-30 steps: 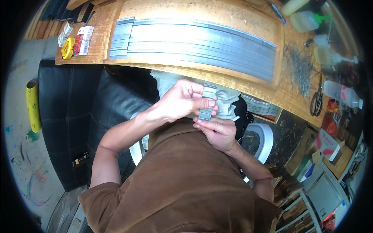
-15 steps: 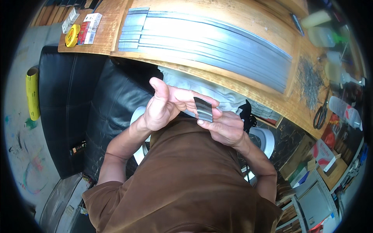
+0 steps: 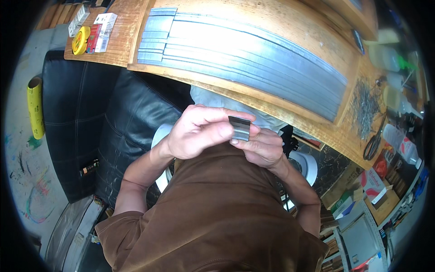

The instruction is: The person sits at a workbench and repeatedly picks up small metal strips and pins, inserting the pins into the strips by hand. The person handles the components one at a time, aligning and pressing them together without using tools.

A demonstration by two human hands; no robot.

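Observation:
In front of my chest, above my lap, both hands meet at a small, shiny stack of thin dark grey strips [image 3: 241, 128]. My right hand [image 3: 265, 148] pinches its lower right side, thumb at the bottom edge and fingers behind. My left hand [image 3: 195, 133] is closed on the left side, its thumb across the edge and the index finger along the top; the other fingers are hidden. Beyond the hands, rows of long silvery strips [image 3: 253, 59] lie in a shallow wooden tray [image 3: 217, 86]. A block of shorter pieces [image 3: 156, 34] sits at their left end.
Left on the wooden bench are a yellow round case [image 3: 81, 41], a red box [image 3: 94, 38] and a white box [image 3: 105, 31]. Right are a pile of thin metal pins [image 3: 364, 109], black scissors [image 3: 375, 143] and bottles [image 3: 385, 56]. A black leather seat [image 3: 68, 118] stands left.
My left thumb, raised and apart before, has come down onto the left side of the small stack. The right hand keeps its pinch. The view has shifted slightly.

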